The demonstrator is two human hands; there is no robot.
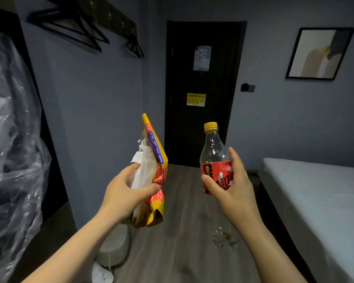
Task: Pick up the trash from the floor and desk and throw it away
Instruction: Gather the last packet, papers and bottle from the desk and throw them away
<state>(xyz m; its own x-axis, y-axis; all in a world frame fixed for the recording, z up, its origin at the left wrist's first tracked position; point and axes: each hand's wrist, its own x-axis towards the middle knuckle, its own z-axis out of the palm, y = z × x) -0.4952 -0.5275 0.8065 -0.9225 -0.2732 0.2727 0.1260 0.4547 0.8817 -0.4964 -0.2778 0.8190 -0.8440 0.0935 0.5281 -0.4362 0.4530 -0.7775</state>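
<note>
A: Left hand [123, 190], state?
B: Its fingers [151, 188] are curled round a crumpled yellow wrapper [154, 149]. The thumb is pressed on the red-printed part. White paper [145, 172] is bunched in the same grip. The wrapper is held on end, in the air above the floor [182, 258].

A: Right hand [231, 186]?
B: A clear bottle [214, 154] is gripped at its red label, thumb on the near side, the other fingers [236, 160] wrapped round the right side. The bottle is held upright with its yellow cap [211, 126] on. No liquid is seen in the clear upper part.

A: Relation of the two items?
B: They are held side by side, apart, in front of the dark door [202, 123].

A: Floor entries?
B: Crumpled clear plastic [223, 235] is noted on the wooden floor, below the right forearm and near the bed's [315, 190] left edge. A round grey base [114, 246] stands at the floor's left edge by the wall. A white object [102, 274] lies just in front of it; what it is cannot be told.

A: Walls?
B: Black hangers [74, 27] are recorded upper left, a framed picture [319, 53] upper right, and plastic sheeting [8, 139] at far left.
</note>
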